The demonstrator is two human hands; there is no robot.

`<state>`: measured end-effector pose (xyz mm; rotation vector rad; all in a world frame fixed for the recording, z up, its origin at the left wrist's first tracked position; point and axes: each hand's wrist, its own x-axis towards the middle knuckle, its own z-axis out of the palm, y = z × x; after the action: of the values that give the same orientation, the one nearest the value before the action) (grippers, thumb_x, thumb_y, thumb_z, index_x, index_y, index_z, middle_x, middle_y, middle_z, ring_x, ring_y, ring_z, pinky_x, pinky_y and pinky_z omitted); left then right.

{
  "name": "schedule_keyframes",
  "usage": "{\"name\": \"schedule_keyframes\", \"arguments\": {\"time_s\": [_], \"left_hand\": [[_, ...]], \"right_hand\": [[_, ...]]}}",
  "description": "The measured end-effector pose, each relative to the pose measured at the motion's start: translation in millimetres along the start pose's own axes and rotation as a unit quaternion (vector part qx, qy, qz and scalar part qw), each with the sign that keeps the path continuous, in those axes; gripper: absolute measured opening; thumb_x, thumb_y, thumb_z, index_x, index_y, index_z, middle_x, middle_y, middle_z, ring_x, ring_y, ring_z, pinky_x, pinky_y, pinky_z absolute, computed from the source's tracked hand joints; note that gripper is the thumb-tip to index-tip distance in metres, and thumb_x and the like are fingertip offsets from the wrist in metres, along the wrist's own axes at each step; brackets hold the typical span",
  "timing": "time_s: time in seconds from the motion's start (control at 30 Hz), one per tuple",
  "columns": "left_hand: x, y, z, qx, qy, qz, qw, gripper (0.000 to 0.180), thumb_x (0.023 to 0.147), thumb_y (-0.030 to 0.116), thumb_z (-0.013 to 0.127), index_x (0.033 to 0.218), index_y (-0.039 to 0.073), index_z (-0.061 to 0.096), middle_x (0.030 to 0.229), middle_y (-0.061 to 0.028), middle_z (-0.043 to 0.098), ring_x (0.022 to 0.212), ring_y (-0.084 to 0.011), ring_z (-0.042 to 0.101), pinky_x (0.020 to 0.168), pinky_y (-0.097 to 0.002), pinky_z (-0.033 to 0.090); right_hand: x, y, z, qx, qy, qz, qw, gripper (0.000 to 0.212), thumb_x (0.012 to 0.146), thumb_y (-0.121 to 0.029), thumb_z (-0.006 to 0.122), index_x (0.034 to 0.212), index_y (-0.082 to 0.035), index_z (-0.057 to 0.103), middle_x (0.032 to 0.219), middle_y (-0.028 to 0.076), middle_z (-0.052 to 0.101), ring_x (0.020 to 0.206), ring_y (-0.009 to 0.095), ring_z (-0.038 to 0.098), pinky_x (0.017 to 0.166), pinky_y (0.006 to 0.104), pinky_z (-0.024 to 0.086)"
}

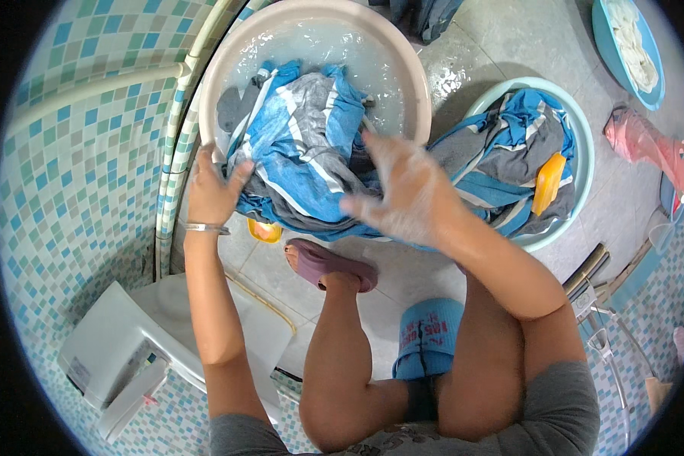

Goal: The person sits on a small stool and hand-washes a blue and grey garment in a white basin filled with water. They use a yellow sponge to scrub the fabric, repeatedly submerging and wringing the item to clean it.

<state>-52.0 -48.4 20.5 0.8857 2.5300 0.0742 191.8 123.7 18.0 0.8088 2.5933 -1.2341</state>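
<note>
A large blue, grey and white striped cloth (pixel 300 144) is bunched in a pale pink basin (pixel 419 83) of cloudy, sudsy water. It hangs over the near rim and runs on to the right. My left hand (pixel 213 186) is at the basin's left near rim, fingers and thumb apart, at the cloth's edge. On the other side, my right hand (pixel 410 194), coated in white suds, is spread over the cloth with nothing gripped. More of the striped fabric lies in a light blue basin (pixel 585 144) at the right, with a yellow-orange block-like object (pixel 549 184) on top.
A small orange item (pixel 264 230) lies on the floor (pixel 273 270) beneath the cloth. A blue tub with white cloth (pixel 632 45) stands far right, near a pink plastic bag (pixel 653 144). Pipes (pixel 176 144) line the left wall; a white toilet (pixel 140 334) stands near left.
</note>
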Motion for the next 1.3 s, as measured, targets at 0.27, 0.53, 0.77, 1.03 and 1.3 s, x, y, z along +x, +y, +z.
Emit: {"name": "schedule_keyframes", "arguments": {"time_s": [0.27, 0.53, 0.77, 1.03, 1.3], "left_hand": [[28.3, 85.7, 27.1, 0.244, 0.03, 0.433, 0.867, 0.104, 0.047, 0.01, 0.079, 0.139, 0.012, 0.031, 0.147, -0.0093, 0.024, 0.137, -0.0307, 0.018, 0.104, -0.0526, 0.028], [54.6, 98.7, 36.2, 0.058, -0.012, 0.399, 0.915, 0.048, 0.061, 0.019, 0.072, 0.106, 0.008, 0.058, 0.096, -0.0144, 0.065, 0.084, -0.0317, 0.064, 0.08, -0.0397, 0.051], [-4.8, 89.7, -40.4, 0.113, 0.142, 0.146, 0.972, 0.048, 0.063, 0.026, 0.078, 0.098, 0.005, 0.053, 0.083, -0.0164, 0.062, 0.072, -0.0328, 0.063, 0.061, -0.0376, 0.05], [6.0, 37.4, 32.4, 0.176, -0.115, 0.157, 0.965, 0.148, 0.028, 0.04, 0.09, 0.146, 0.024, 0.003, 0.149, -0.0228, 0.002, 0.134, -0.0436, 0.018, 0.1, -0.0567, 0.027], [72.4, 26.0, 50.4, 0.055, -0.075, 0.245, 0.965, 0.097, 0.056, 0.027, 0.082, 0.139, 0.024, 0.033, 0.146, -0.0083, 0.028, 0.132, -0.0317, 0.028, 0.103, -0.0471, 0.03]], "right_hand": [[0.0, -6.4, 0.3, -0.112, -0.101, 0.019, 0.988, 0.044, 0.066, -0.033, 0.072, 0.091, 0.001, 0.057, 0.08, 0.015, 0.064, 0.08, 0.032, 0.063, 0.073, 0.0412, 0.049], [-19.0, 15.5, -66.4, 0.089, 0.16, -0.074, 0.98, 0.039, 0.061, -0.02, 0.07, 0.093, 0.001, 0.06, 0.074, 0.02, 0.06, 0.067, 0.036, 0.061, 0.063, 0.0394, 0.051], [17.9, 24.1, -44.8, 0.023, 0.21, -0.03, 0.977, 0.042, 0.066, -0.017, 0.069, 0.103, -0.004, 0.053, 0.103, 0.019, 0.055, 0.09, 0.035, 0.059, 0.074, 0.0424, 0.049], [44.2, 21.0, 39.7, -0.26, 0.061, -0.053, 0.962, 0.097, 0.074, -0.037, 0.067, 0.146, -0.025, 0.005, 0.135, 0.029, 0.034, 0.117, 0.04, 0.042, 0.091, 0.0436, 0.038], [78.3, 29.4, 23.5, 0.234, 0.039, 0.125, 0.963, 0.051, 0.071, -0.014, 0.06, 0.121, -0.015, 0.056, 0.118, 0.016, 0.054, 0.094, 0.031, 0.057, 0.085, 0.0325, 0.046]]}}
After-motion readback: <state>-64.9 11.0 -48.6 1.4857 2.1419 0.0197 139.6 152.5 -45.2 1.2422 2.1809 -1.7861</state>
